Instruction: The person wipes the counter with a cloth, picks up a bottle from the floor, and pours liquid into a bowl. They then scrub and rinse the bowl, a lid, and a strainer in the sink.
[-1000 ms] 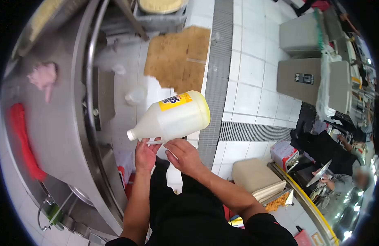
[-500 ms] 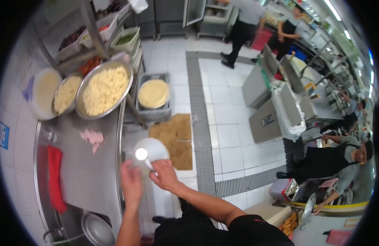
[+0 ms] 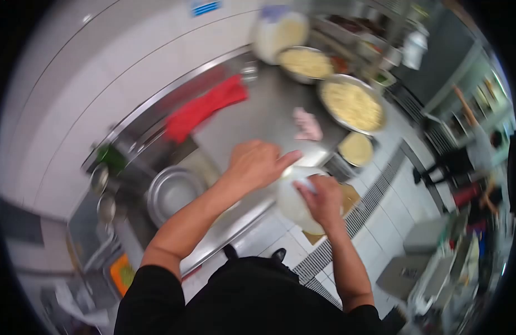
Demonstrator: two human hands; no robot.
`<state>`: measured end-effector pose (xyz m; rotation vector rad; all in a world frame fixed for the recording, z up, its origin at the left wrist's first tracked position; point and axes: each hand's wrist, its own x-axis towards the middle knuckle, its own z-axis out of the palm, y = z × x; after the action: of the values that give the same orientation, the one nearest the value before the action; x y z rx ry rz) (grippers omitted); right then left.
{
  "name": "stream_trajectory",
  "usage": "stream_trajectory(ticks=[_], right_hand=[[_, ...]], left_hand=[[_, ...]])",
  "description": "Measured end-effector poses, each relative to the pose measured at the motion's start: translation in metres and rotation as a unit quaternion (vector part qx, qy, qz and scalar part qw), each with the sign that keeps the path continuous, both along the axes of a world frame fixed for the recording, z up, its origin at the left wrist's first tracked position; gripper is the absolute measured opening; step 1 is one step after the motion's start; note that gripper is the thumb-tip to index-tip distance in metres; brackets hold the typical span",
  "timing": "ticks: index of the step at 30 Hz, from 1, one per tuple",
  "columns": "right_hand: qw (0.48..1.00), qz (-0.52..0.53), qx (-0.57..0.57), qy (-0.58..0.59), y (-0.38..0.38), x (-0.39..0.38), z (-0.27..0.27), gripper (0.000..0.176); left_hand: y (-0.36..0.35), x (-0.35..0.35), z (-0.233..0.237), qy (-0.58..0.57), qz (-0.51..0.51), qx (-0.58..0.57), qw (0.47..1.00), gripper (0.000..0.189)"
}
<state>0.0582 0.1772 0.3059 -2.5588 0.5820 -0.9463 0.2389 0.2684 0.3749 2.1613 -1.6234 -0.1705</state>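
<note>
My left hand (image 3: 255, 163) is over the edge of the steel counter (image 3: 269, 100), its back up and thumb stretched out to the right; its other fingers are partly hidden and nothing shows in it. My right hand (image 3: 326, 201) is closed round a pale handle, with the thumb on top. Under and beside it is a whitish round container (image 3: 291, 200), blurred and partly covered by the hand. A pink cloth (image 3: 307, 125) and a red cloth (image 3: 207, 107) lie on the counter beyond my hands.
Two steel bowls (image 3: 327, 111) of pale yellow crumbly food stand at the counter's far end. A round metal pot (image 3: 174, 192) sits in the sink area on the left. Brown cardboard (image 3: 350, 199) lies on the floor. At the right, a person (image 3: 474, 151) stands near shelving.
The view has swung left, bringing the sink and wall into view. My left hand has come over the counter edge; my right hand still holds the pale handle by the round container.
</note>
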Motion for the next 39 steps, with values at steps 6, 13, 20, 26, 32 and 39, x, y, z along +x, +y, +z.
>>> stream_trajectory(ticks=[6, 13, 20, 26, 32, 39], right_hand=[[0.991, 0.130, 0.030, -0.031, 0.068, 0.132, 0.022, 0.027], [0.970, 0.235, 0.045, 0.037, 0.192, 0.306, -0.014, 0.032], [0.942, 0.281, 0.032, 0.182, 0.282, 0.412, -0.109, 0.034], [0.943, 0.234, 0.112, 0.210, 0.283, 0.430, -0.133, 0.035], [0.948, 0.194, 0.073, 0.243, 0.284, 0.442, -0.145, 0.037], [0.934, 0.196, 0.146, 0.263, 0.274, 0.452, -0.161, 0.035]], left_hand=[[0.125, 0.123, 0.025, 0.201, -0.106, -0.117, 0.967, 0.024], [0.247, 0.225, -0.009, 0.040, 0.303, -0.095, 0.947, 0.032], [0.333, 0.322, -0.126, 0.092, 0.499, 0.041, 0.861, 0.047], [0.344, 0.364, -0.146, 0.281, 0.188, 0.021, 0.941, 0.040], [0.310, 0.400, -0.171, 0.110, 0.439, 0.060, 0.890, 0.034], [0.344, 0.392, -0.157, 0.220, 0.448, -0.177, 0.849, 0.032]])
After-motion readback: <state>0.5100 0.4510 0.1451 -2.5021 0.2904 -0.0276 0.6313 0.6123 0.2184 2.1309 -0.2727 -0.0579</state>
